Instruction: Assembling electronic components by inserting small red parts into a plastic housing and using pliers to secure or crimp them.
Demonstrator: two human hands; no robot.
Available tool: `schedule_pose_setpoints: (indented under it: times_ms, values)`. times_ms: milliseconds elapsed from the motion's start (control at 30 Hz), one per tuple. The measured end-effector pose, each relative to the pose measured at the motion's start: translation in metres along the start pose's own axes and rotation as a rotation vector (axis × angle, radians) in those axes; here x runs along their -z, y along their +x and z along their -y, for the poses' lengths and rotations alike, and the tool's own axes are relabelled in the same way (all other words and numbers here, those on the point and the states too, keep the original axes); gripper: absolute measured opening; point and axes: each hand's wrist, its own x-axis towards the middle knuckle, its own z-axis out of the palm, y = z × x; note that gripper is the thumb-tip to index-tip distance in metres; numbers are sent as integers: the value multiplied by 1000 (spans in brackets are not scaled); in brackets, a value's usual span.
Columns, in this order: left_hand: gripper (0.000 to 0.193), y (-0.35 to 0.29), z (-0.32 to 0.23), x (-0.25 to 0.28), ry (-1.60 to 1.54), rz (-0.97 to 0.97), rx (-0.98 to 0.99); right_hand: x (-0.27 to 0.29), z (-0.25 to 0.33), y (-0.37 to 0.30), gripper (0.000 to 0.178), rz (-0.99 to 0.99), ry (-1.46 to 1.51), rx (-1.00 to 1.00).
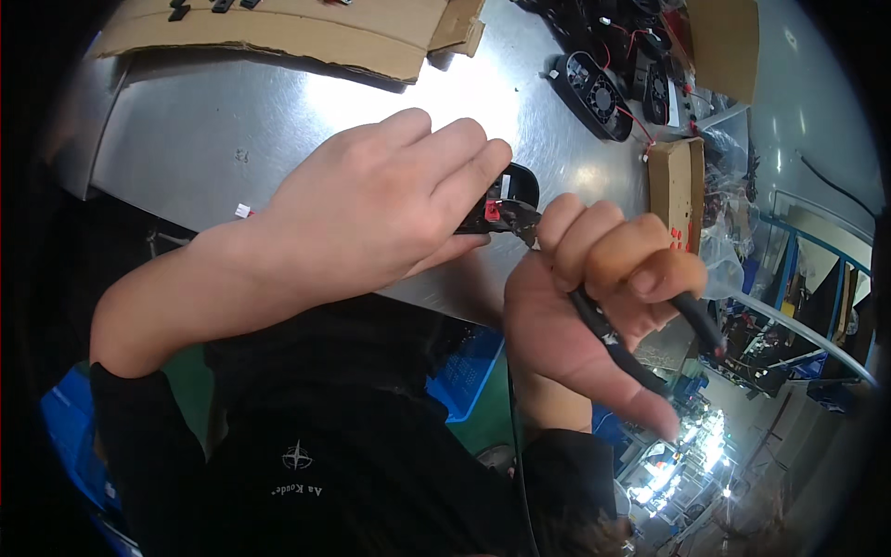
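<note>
My left hand [390,190] is closed around a black plastic housing [524,184], most of it hidden under the fingers. A small red piece [492,211] shows in the housing's open side. Black-handled pliers [594,316] are in my right hand [599,283], its fingers curled over the handles and its thumb stretched out along one of them. Their dark jaws reach the housing beside the red piece; whether they grip anything there I cannot tell. From behind my left wrist a white connector [244,211] on a red wire sticks out.
Cardboard [278,32] with small black parts lies at the table's far left. Black fan units [594,93] with red wires lie at the far right, near a small cardboard box [676,186] and clear plastic bags [729,148]. A blue crate [471,371] stands below the metal table [186,139].
</note>
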Motion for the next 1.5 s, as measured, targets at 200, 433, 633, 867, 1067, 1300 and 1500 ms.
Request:
schedule_pose_setpoints:
  times_ms: [200, 433, 633, 867, 1067, 1300, 1500]
  values:
    - [72, -1, 1, -3, -21, -11, 9, 13, 5, 4, 89, 50, -18, -29]
    - [73, 1, 4, -9, 48, -74, -98, 17, 9, 28, 109, 249, 22, -241]
    - [55, 0, 5, -16, 181, -201, -171, 12, 12, 43, 118, 309, -6, -383]
    - [57, 4, 2, -10, 99, -142, -150, 5, 13, 44, 109, 377, -151, -249]
    - [72, 4, -1, -11, 68, -62, -99, 7, 9, 3, 81, 202, -107, -60]
    - [71, 2, 2, -9, -15, -46, -62, 11, 9, 4, 99, 131, -86, 20]
    - [70, 2, 2, -9, 18, -52, -81, 26, 21, 20, 103, 165, -24, 34]
